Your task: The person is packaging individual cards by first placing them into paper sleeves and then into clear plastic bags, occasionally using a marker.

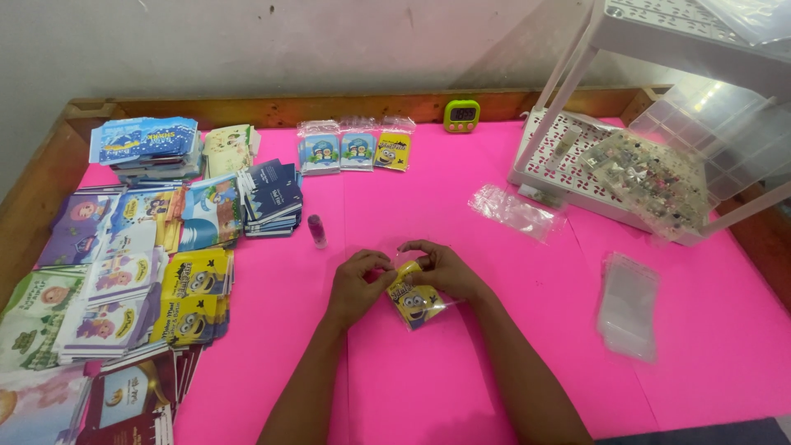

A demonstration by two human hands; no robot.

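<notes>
1. Stacks of small printed booklets (pixel 140 272) cover the left end of the pink worktop (pixel 428 387), in blue, purple, green and yellow covers.
2. Just right of the stacks, a small pink bottle (pixel 316 231) stands upright, apart from both hands.
3. The left hand (pixel 356 284) is curled, its fingertips pinching the upper left edge of a yellow cartoon booklet (pixel 414 303).
4. The booklet sits in a clear plastic sleeve near the middle of the worktop, in front of the person. Its long axis runs diagonally, the top end toward the upper left between the hands and the bottom end toward the lower right; whether it rests flat or is lifted slightly is hard to tell.
5. The right hand (pixel 445 268) is bent over the top end, fingers pinching the sleeve's opening.
6. Further back, three bagged booklets (pixel 356 148) lie in a row beside a green timer (pixel 461 115).
7. At right, a pile of clear bags (pixel 628 303) lies flat below a white rack (pixel 568 169).
</notes>
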